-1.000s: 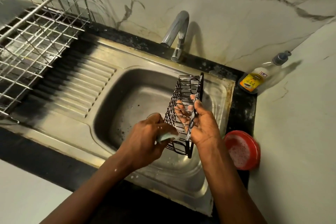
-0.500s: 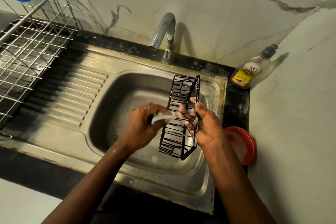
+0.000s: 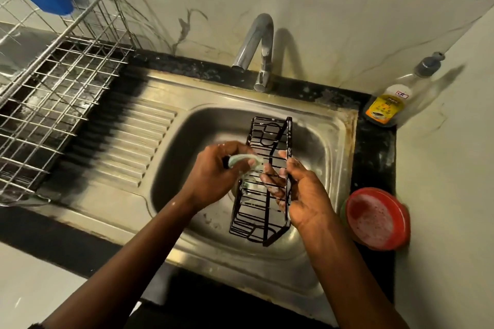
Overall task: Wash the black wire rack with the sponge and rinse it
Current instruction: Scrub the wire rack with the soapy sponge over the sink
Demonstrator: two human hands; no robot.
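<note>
Head view: soapy sponge [image 3: 244,161] rubs thin black wire rack [image 3: 263,181] bars.

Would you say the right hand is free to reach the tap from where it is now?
Probably not yet: the right hand is gripping the rack, though nothing blocks the way to the tap.

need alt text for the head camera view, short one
Over a steel sink, a person's right hand holds a black wire rack while the left hand rubs a soapy sponge against it. The tap shows no running water; a red bowl of suds sits right of the sink.
</note>
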